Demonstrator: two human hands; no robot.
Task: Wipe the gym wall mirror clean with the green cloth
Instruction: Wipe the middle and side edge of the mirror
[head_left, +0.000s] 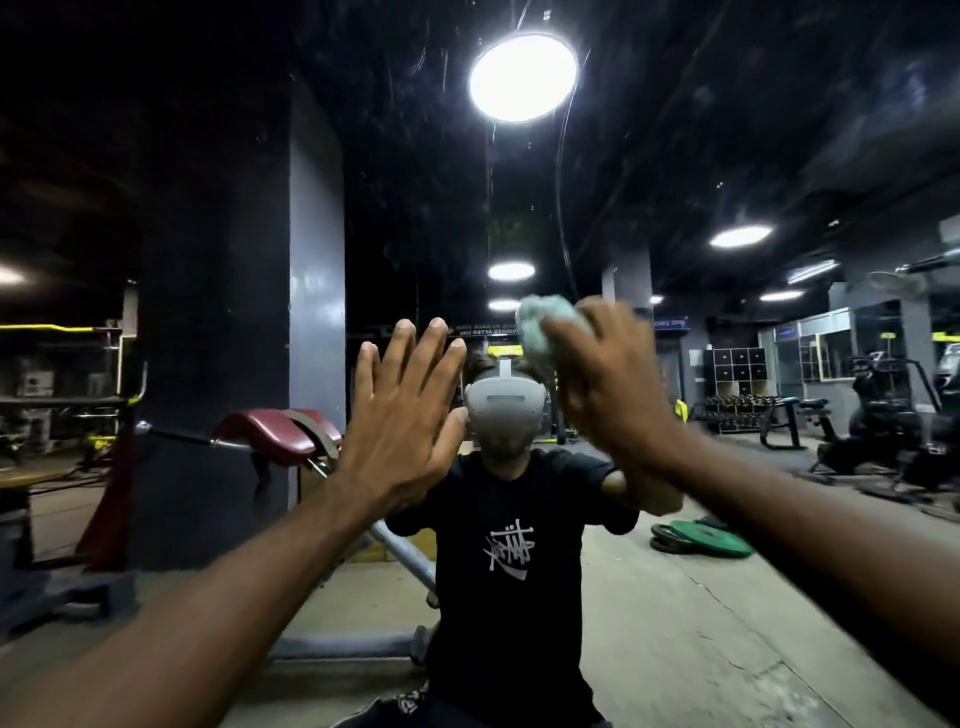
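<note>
The wall mirror (675, 156) fills the whole view and reflects the gym and a person in a black T-shirt wearing a headset. My left hand (402, 415) lies flat against the glass with its fingers straight and spread. My right hand (608, 379) is raised to the right of it, blurred, and holds the bunched pale green cloth (545, 325) against the mirror at head height. The cloth sticks out above and left of my fingers. Faint streaks and specks show on the dark upper glass.
All of this is reflected in the mirror: a dark pillar (234, 312) and a bench with a red pad (270, 431) on the left, green weight plates (701, 538) on the floor at right, a dumbbell rack (737, 410) and machines (883, 415) at far right.
</note>
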